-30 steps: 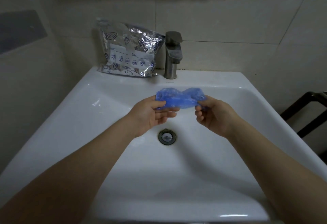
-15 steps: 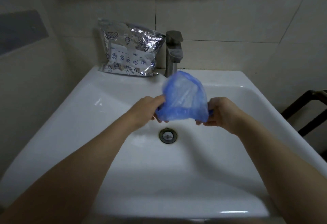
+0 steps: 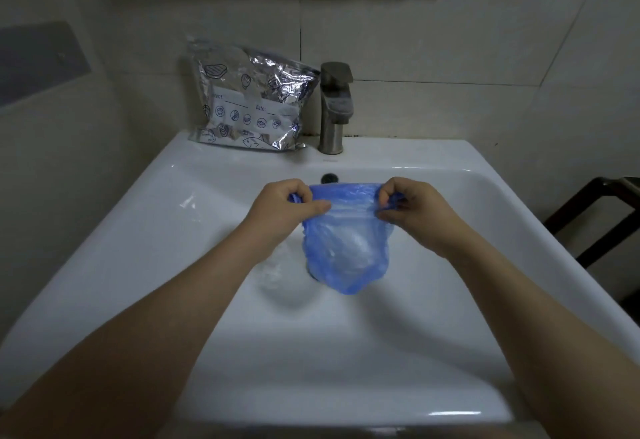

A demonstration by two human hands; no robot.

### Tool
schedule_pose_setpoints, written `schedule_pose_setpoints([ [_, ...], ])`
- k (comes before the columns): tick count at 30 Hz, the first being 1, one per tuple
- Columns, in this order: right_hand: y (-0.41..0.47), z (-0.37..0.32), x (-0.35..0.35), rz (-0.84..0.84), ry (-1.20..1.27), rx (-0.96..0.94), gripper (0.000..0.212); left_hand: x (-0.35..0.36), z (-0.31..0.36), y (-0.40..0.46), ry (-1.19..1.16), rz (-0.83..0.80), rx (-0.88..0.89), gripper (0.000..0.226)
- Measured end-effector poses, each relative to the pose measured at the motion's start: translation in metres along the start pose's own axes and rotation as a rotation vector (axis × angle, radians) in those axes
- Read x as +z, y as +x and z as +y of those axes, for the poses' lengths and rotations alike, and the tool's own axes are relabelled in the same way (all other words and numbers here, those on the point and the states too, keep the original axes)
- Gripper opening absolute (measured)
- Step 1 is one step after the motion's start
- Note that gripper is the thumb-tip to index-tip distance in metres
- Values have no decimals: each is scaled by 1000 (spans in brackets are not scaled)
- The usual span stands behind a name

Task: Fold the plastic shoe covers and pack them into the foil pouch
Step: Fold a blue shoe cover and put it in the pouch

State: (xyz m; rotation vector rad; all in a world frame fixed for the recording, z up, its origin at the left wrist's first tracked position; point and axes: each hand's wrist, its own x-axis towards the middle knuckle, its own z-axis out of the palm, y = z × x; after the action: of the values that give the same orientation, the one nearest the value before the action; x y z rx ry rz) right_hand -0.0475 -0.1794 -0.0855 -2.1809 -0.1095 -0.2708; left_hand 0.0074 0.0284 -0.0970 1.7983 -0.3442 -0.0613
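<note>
While half a second ago the blue shoe cover (image 3: 346, 248) stood up above the hands as a puffed dome, it now hangs down below them, its rounded bottom drooping over the sink (image 3: 173, 217) basin and hiding most of the drain. A second ago it was a flat, stretched bundle between the fingers. Both hands have risen slightly toward the back edge of the sink. The left hand (image 3: 287, 206) pinches the left end of the cover's gathered rim, thumb laid across the front of the plastic and fingers curled behind it. The right hand (image 3: 412, 204) grips the right end of the rim with curled fingers, a twist of blue plastic showing between them. The rim is drawn taut and level between the two hands, just in front of the overflow hole (image 3: 329, 178).

At the back left corner of the sink the foil pouch (image 3: 251, 99) leans against the tiled wall, unmoved, just beside the metal faucet (image 3: 335, 107). Its crinkled silver face carries dark line drawings of fish, shellfish and a steak. A white label strip reads "Date:" and, partly cut off, "…ent:", each followed by a blank line, above a row of small round food icons. No brand name can be read.
</note>
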Motion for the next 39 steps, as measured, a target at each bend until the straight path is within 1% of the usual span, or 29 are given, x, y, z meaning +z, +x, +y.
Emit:
schedule_pose_setpoints([
  [2, 0, 0, -2, 28, 221, 67, 30, 0, 2, 0, -30, -39, 19, 26],
  [5, 0, -1, -4, -33, 628, 224, 25, 1, 5, -2, -146, -87, 34, 29],
  [7, 0, -1, -4, -25, 748, 292, 23, 0, 4, -2, -254, -126, 23, 34],
  [9, 1, -3, -5, -9, 755, 317, 22, -1, 4, 0, -326, -139, 4, 37],
  [11, 2, -3, -5, 1, 667, 315, 21, -1, 3, 1, -300, -109, -7, 35],
  [12, 2, -3, -4, 12, 564, 290, 21, 0, 3, 0, -243, -84, -4, 33],
  [14, 3, -2, -2, 47, 186, 180, 20, 2, 1, 0, -124, -38, 7, 33],
  [16, 3, -5, -2, 57, -196, 70, 17, 4, -1, 1, -39, -14, 10, 27],
  [17, 3, -7, -3, 65, -287, 45, 16, 4, -1, 2, -1, -2, 9, 23],
  [19, 3, -7, -5, 83, -318, 40, 14, 3, -2, 2, 33, 17, -11, 14],
  [20, 3, -5, -7, 86, -231, 66, 13, 3, -1, 2, 21, 15, -26, 12],
  [21, 2, -4, -8, 77, -49, 112, 14, 2, 0, 2, -10, 3, -47, 13],
  [23, -1, -3, -11, 20, 406, 213, 17, 0, 5, 0, -129, -58, -111, 15],
  [24, -2, -4, -13, -12, 576, 253, 18, -2, 8, -1, -205, -91, -140, 14],
  [26, -4, -4, -16, -66, 736, 299, 20, -4, 12, -3, -338, -128, -163, 13],
  [29, -2, -6, -15, -66, 823, 296, 24, -4, 14, -3, -442, -123, -161, 16],
  [34, 0, -8, -8, 43, 915, 280, 32, -1, 15, -1, -553, -136, -149, 31],
  [37, 1, -7, -7, 38, 837, 306, 36, 1, 19, -3, -527, -148, -103, 36],
  [39, 1, -7, -7, 55, 760, 349, 36, 2, 20, -4, -460, -123, -74, 40],
])
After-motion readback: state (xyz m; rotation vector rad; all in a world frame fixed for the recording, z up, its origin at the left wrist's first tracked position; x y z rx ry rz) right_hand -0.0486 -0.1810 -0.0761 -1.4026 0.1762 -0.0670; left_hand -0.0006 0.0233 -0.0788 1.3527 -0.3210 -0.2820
